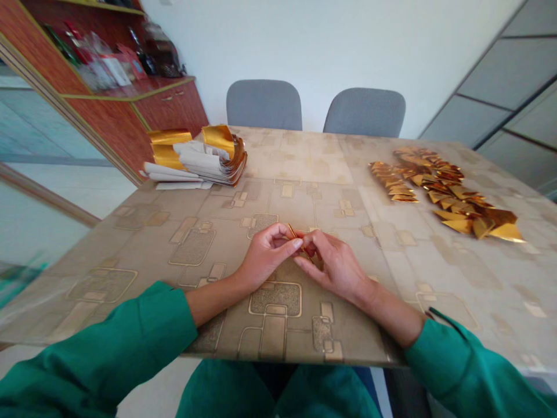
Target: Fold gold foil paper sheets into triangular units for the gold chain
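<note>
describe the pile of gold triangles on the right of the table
The pile of folded gold foil triangles is a loose, overlapping spread of small, shiny metallic pieces lying flat on the right side of the beige patterned tabletop. It curves toward the near right, with a neater stacked row at its left end.

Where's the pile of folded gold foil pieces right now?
The pile of folded gold foil pieces lies at the right of the head view, on the patterned table, ahead of the right hand.
</note>
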`<state>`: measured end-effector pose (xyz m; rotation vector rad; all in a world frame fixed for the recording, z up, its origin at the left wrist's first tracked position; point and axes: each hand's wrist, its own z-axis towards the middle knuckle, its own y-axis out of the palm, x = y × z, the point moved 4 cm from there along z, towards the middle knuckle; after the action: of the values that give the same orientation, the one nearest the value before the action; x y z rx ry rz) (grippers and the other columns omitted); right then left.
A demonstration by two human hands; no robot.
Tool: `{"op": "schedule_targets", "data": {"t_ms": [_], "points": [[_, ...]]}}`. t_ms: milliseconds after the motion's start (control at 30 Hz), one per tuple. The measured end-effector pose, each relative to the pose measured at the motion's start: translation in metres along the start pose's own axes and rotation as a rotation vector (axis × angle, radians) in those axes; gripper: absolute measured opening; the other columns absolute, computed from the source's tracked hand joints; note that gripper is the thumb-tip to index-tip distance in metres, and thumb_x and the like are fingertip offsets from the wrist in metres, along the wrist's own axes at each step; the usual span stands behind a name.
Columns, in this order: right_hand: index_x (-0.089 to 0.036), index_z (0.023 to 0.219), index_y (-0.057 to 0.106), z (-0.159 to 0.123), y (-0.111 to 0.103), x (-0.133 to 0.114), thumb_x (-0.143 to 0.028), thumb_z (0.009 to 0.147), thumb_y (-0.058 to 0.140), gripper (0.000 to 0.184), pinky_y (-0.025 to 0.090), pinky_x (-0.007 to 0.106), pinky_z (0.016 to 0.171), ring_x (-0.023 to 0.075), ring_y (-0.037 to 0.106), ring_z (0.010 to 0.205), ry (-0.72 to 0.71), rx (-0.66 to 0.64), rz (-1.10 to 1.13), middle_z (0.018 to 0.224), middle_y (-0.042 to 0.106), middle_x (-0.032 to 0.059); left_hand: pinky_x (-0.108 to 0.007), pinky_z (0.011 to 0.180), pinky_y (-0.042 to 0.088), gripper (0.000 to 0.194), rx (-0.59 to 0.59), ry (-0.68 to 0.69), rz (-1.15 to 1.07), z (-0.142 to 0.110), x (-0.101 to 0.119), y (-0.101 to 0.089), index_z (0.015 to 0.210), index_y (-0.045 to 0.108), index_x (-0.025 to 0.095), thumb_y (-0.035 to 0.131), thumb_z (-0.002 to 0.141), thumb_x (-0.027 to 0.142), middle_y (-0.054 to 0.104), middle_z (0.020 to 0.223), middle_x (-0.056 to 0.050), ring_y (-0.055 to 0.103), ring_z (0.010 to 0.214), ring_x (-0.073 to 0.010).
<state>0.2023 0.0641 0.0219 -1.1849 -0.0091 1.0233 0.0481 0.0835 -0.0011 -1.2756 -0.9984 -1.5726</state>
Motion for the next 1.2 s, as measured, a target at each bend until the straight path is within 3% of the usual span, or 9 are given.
{"op": "schedule_targets", "data": {"t_ms": [233, 467, 600, 833, 1067, 1200], "points": [[-0.021, 0.099, 0.051, 0.000, -0.002, 0.008, -0.040, 0.099, 0.048, 0.019, 0.040, 0.023, 0.056, 0.0108, 0.054, 0.059, 0.180, -0.002, 0.255, 0.069, 0.058, -0.0040, -0.025, 0.072, 0.057, 0.029, 0.014, -0.040, -0.078, -0.002, 0.002, 0.003, 0.085, 0.060, 0.015, 0.075, 0.082, 0.040, 0.070, 0.100, -0.005, 0.066, 0.078, -0.0124], [-0.015, 0.114, 0.052, -0.002, -0.001, 0.007, -0.026, 0.095, 0.044, 0.023, 0.041, 0.024, 0.055, 0.0125, 0.056, 0.057, 0.109, 0.035, 0.006, 0.069, 0.063, -0.0005, -0.027, 0.082, 0.056, 0.017, 0.030, 0.083, -0.006, -0.003, 0.002, 0.006, 0.083, 0.058, 0.016, 0.073, 0.080, 0.024, 0.070, 0.102, -0.004, 0.068, 0.090, -0.0143], [-0.015, 0.115, 0.054, -0.003, 0.002, 0.005, -0.023, 0.090, 0.046, 0.028, 0.044, 0.027, 0.061, 0.0162, 0.063, 0.066, 0.070, 0.043, -0.150, 0.078, 0.068, 0.0045, -0.025, 0.076, 0.055, 0.013, 0.029, 0.101, 0.097, -0.006, 0.002, 0.010, 0.084, 0.056, 0.017, 0.068, 0.082, 0.020, 0.068, 0.099, -0.004, 0.068, 0.085, -0.0128], [-0.016, 0.113, 0.052, -0.002, 0.005, 0.003, -0.020, 0.091, 0.044, 0.024, 0.046, 0.025, 0.060, 0.0151, 0.065, 0.066, 0.067, 0.100, -0.139, 0.079, 0.070, 0.0048, -0.029, 0.078, 0.055, 0.029, 0.068, 0.097, 0.201, -0.008, 0.002, 0.013, 0.102, 0.049, 0.019, 0.066, 0.080, 0.018, 0.065, 0.102, -0.005, 0.067, 0.090, -0.0156], [-0.018, 0.109, 0.049, -0.002, 0.009, 0.003, -0.020, 0.092, 0.042, 0.019, 0.046, 0.024, 0.060, 0.0147, 0.066, 0.066, 0.071, 0.122, -0.145, 0.080, 0.071, 0.0050, -0.027, 0.077, 0.057, 0.028, 0.047, 0.043, 0.158, -0.008, 0.000, 0.015, 0.105, 0.047, 0.020, 0.061, 0.082, 0.016, 0.065, 0.106, -0.004, 0.068, 0.082, -0.0119], [-0.016, 0.114, 0.049, -0.003, 0.009, 0.005, -0.022, 0.095, 0.040, 0.022, 0.044, 0.025, 0.058, 0.0159, 0.067, 0.064, 0.144, 0.065, -0.168, 0.077, 0.072, 0.0046, -0.026, 0.077, 0.056, 0.028, 0.042, 0.063, 0.163, -0.008, 0.001, 0.016, 0.106, 0.048, 0.020, 0.060, 0.081, 0.014, 0.065, 0.103, -0.004, 0.068, 0.085, -0.0126]]}}
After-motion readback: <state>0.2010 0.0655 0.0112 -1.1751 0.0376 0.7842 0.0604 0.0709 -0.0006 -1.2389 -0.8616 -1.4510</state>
